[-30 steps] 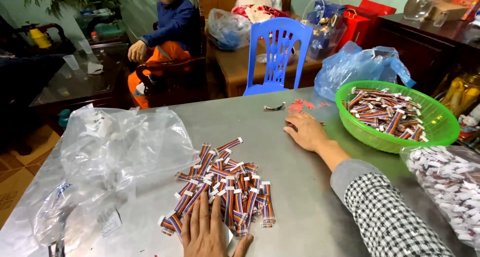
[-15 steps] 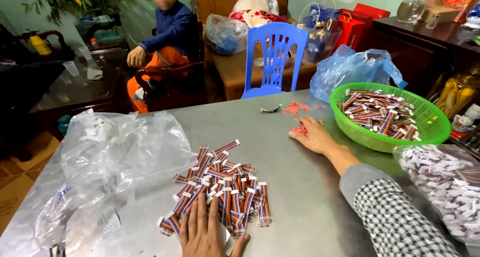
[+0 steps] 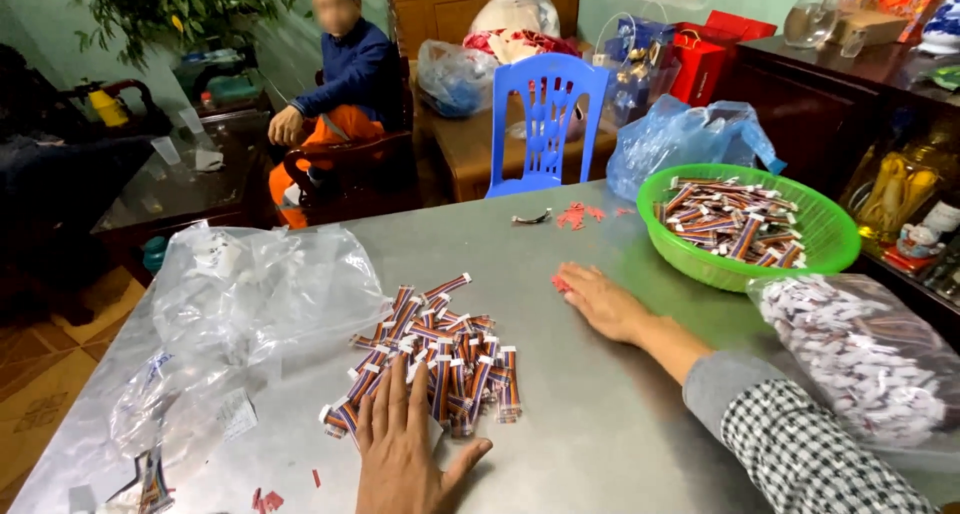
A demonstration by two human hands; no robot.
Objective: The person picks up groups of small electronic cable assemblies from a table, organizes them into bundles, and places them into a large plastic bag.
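Note:
My left hand (image 3: 402, 444) lies flat, fingers spread, on the near edge of a pile of small striped cable bundles (image 3: 432, 357) with white tags on the metal table (image 3: 590, 424). My right hand (image 3: 603, 299) rests palm down on the table to the right of the pile, fingers apart, its fingertips at a small red scrap (image 3: 560, 284). It holds nothing. A green basket (image 3: 830, 249) with more of the bundles stands further right.
Crumpled clear plastic bags (image 3: 240, 314) lie at the left. A clear bag of white pieces (image 3: 860, 359) sits at the right edge. Red scraps (image 3: 578, 215) lie at the far edge by a blue chair (image 3: 545, 124). A person (image 3: 345, 84) sits beyond the table.
My right hand has slid toward me and to the left across the table, nearer to the pile. My left hand stays on the bundles.

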